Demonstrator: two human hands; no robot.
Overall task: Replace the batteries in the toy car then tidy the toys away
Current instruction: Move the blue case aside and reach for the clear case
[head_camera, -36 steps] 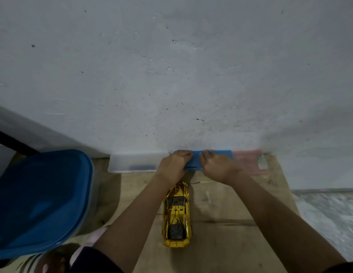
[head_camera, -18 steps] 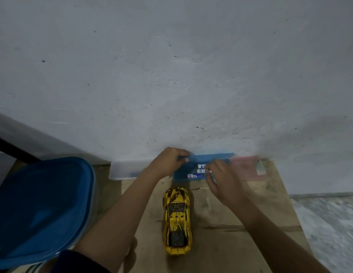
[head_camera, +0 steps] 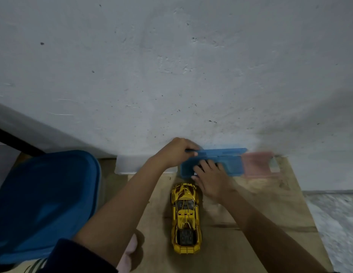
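In the head view, the only one given, a yellow toy car [head_camera: 185, 217] is seen standing on its wheels on a wooden board [head_camera: 270, 203]. Its nose is pointed at the wall [head_camera: 171, 66], and a dark square panel is shown at its near end.

Three flat cases are lined up against the foot of the wall: a clear case [head_camera: 128, 164], a blue case [head_camera: 230, 166] and a pink case [head_camera: 258, 164] (the last is blurred and its outline is hard to make out). The blue case lies just beyond the car's nose. Its lid [head_camera: 223, 152] is held raised at the left end by the left hand [head_camera: 175, 152], whose fingers are curled over the edge.

The right hand [head_camera: 211, 178] is laid into the opened case with the fingers reaching forward. The fingertips are smeared by blur, so it cannot be told whether anything is pinched. The contents of the case are hidden beneath that hand.

At the left, a large blue container [head_camera: 43, 203] is cut off by the frame edge. A dark sleeve [head_camera: 73, 259] is cropped at the bottom, and a pale pink shape [head_camera: 128, 251] beside it cannot be identified.
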